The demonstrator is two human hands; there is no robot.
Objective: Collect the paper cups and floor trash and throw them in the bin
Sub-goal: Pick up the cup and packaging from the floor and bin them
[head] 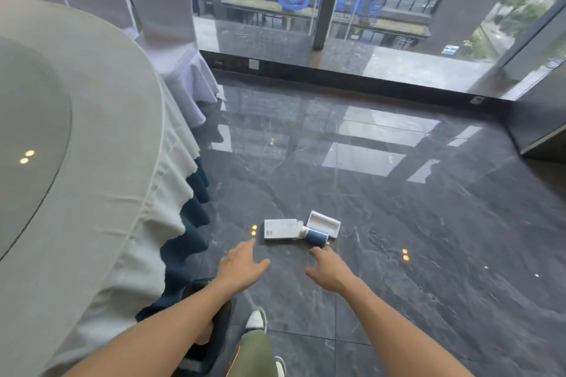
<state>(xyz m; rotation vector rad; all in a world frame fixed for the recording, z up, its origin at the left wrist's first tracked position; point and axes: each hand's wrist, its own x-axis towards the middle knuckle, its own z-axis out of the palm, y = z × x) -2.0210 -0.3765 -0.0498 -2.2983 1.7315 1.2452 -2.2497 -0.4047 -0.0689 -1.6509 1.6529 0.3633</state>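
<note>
Flat white cardboard box (pixel 281 229), open white tray (pixel 324 223), blue-white crumpled wrapper (pixel 317 236) on glossy floor (pixel 398 223): light, stiff; pinch edges. Left hand (pixel 242 266), right hand (pixel 329 269) spread, empty.

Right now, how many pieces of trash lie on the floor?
3: a flat white box, a small blue-and-white item touching its right end, an open white tray just behind. The table may hide more.
</note>
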